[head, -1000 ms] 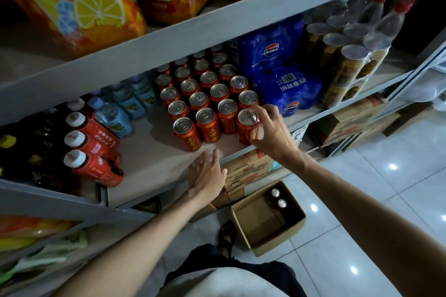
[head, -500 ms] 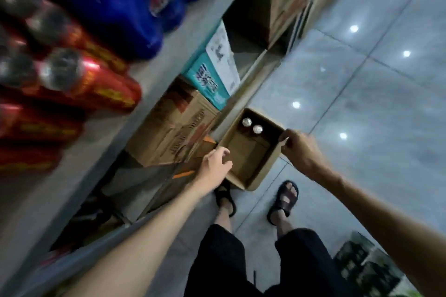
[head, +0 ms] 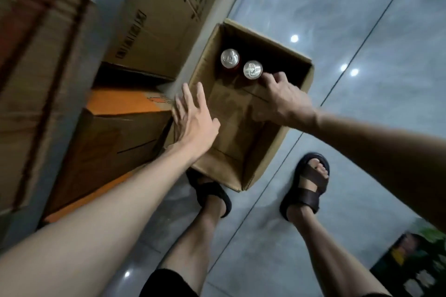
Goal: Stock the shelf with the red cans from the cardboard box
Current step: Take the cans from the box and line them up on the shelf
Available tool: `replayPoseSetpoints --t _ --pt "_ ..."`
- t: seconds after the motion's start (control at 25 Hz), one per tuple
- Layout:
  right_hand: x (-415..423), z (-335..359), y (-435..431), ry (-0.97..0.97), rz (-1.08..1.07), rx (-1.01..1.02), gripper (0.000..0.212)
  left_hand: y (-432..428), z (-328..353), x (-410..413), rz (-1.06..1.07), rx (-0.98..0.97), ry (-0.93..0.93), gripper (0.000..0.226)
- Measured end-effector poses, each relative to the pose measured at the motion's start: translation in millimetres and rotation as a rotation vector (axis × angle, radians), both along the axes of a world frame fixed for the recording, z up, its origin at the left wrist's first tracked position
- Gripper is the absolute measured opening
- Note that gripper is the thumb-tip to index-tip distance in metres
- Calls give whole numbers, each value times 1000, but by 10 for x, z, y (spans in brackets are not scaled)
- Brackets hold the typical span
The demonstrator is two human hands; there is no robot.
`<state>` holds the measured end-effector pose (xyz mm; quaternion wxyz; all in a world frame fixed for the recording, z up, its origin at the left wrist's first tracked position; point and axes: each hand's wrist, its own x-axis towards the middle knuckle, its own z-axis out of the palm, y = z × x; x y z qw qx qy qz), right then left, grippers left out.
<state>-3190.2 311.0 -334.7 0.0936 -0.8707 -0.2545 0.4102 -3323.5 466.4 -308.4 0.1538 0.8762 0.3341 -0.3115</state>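
The pale tiled floor (head: 362, 31) filled the right of the view, and closed cartons (head: 154, 19) were stacked along the left. The far one carried dark printed characters and a row of handling symbols, all too blurred to read. Between them sat the open cardboard box (head: 231, 108), its bottom bare except for the far-left corner. There the last two red cans stood upright and touching, their long axes pointing straight up at the camera. Only silver lids and pull tabs showed (plus a sliver of red under the left can (head: 230, 58)), so no brand could be read. The person's sandals (head: 306, 183) stood at the near end of the box. The left hand (head: 193, 118) was spread flat with straight fingers over the near-left wall of the box, gripping nothing. Whether it touched the cardboard could not be told. The right hand (head: 282, 99) was inside the box, unclenched and empty, its fingers (head: 272, 78) loosely bent and just beside the right can (head: 252, 69). That can lay far and slightly left of the fingertips. The right hand was therefore much the nearer of the two. The pick probably called for a short reach forward and a wrap round the can's side, just below the lid.
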Motion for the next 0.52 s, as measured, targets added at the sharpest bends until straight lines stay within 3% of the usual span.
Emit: replayPoseSetpoints --t 0.24,0.44,0.52 --pt "213 -1065 468 -146 2 -44 99 86 -724 -92 -129 62 48 103" --pt "270 -1390 655 -230 -56 -4 53 123 -921 -78 -198 95 186 112" --pt "268 -1352 661 -202 -86 14 50 109 -956 -67 -195 89 215 114"
